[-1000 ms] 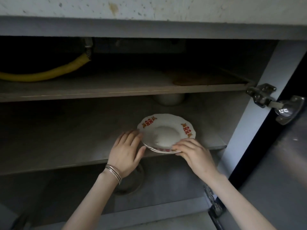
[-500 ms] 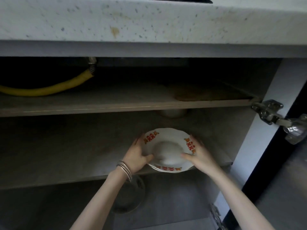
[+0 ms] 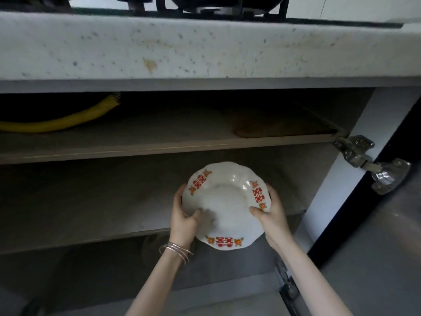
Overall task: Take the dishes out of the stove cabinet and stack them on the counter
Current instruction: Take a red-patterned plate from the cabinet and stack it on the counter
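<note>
A white scalloped plate [image 3: 227, 201] with red and orange rim motifs is lifted off the middle shelf [image 3: 91, 210] of the open cabinet and tilted toward me. My left hand [image 3: 184, 215] grips its left rim, thumb on the inner face. My right hand [image 3: 271, 213] grips the right rim the same way. Whether a second plate lies under it I cannot tell. The speckled stone counter [image 3: 205, 49] runs across the top of the view.
A gas stove [image 3: 205, 5] sits on the counter above. A yellow hose [image 3: 57, 122] lies on the upper shelf at left. The cabinet's right wall carries a metal hinge [image 3: 369, 160] and the open door [image 3: 387, 247]. A dark round object [image 3: 152, 249] sits on the bottom shelf.
Both hands closed on the plate's rims, lifted it off the shelf and drew it out toward me, tilting it. My view rose, bringing the counter edge and stove into sight.
</note>
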The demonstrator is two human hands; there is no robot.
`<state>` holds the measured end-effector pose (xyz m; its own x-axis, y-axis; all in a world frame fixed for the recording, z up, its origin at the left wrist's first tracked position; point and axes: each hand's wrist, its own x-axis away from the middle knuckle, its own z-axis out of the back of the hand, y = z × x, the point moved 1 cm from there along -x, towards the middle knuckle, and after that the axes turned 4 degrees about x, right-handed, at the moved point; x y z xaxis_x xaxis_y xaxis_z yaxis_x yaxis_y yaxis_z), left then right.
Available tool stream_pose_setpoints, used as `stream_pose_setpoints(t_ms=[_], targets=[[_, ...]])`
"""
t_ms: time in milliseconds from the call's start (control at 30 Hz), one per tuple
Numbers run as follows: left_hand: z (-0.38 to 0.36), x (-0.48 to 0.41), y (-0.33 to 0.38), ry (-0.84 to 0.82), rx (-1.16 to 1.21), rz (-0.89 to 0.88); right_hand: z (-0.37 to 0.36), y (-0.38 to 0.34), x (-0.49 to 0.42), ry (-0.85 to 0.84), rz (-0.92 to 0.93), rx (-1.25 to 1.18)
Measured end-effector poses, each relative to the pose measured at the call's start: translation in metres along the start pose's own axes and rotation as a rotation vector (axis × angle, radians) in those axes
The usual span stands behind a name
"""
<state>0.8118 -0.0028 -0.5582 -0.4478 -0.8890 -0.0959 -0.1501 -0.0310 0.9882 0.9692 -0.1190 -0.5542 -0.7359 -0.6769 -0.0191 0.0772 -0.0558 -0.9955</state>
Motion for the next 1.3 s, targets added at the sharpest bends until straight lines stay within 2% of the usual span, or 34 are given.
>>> stream_pose_setpoints(t_ms=[167, 267, 433, 600, 767, 900, 1067, 1300], targets=[[0.015, 0.069, 0.049, 0.158, 0.045, 0.075, 0.001, -0.038, 0.07, 0.144, -0.097, 0.094], [0.023, 0.11, 0.099, 0.217, 0.021, 0.156, 0.004, -0.08, 0.118, 0.158, -0.178, 0.12], [0.031, 0.167, 0.194, 0.232, -0.067, 0.28, 0.019, -0.171, 0.189, 0.139, -0.339, 0.074], [0.026, 0.197, 0.305, 0.216, -0.153, 0.324, 0.041, -0.281, 0.234, 0.163, -0.419, 0.103], [0.001, 0.201, 0.427, 0.114, -0.139, 0.337, 0.069, -0.396, 0.256, 0.204, -0.468, 0.092], [-0.019, 0.193, 0.5, -0.002, -0.085, 0.3, 0.09, -0.471, 0.266, 0.293, -0.422, 0.069], [-0.048, 0.182, 0.542, -0.172, -0.083, 0.204, 0.11, -0.517, 0.28, 0.46, -0.359, -0.011], [-0.105, 0.188, 0.56, -0.411, -0.131, 0.096, 0.153, -0.532, 0.302, 0.679, -0.304, -0.069]])
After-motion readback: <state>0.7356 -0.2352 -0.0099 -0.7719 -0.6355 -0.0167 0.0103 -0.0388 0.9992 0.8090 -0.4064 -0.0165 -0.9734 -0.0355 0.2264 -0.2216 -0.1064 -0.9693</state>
